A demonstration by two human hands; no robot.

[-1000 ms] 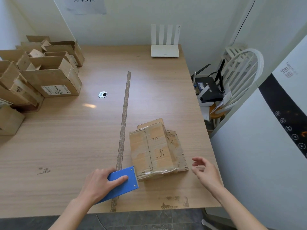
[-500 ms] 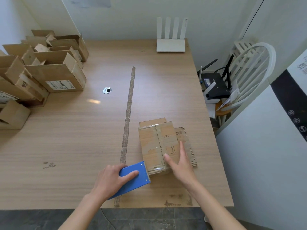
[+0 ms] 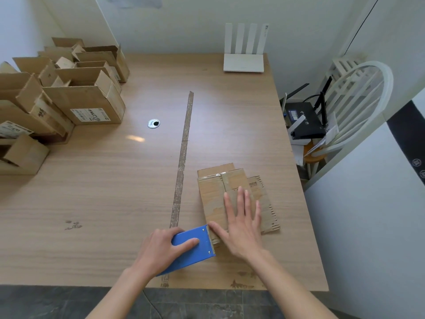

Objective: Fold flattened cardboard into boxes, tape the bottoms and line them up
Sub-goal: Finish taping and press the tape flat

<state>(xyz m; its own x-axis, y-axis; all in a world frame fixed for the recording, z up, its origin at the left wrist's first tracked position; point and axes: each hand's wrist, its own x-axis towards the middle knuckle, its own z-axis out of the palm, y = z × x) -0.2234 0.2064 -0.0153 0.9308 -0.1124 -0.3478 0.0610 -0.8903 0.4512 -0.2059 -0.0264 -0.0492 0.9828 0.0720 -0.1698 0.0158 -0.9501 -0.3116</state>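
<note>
A small cardboard box stands bottom-up near the table's front right, with clear tape along its bottom seam and flaps spread beneath it. My right hand lies flat on top of it, fingers straight, pressing the taped face. My left hand grips a blue tape dispenser whose front edge touches the box's near left corner. Several finished open boxes are lined up at the table's far left.
A wooden table has a worn strip down its middle and a round metal grommet. A white router stands at the back. A white chair with a black router sits off the right edge.
My right hand came in from the right of the box and now lies flat on its taped top. My left hand has kept the blue dispenser at the box's near corner.
</note>
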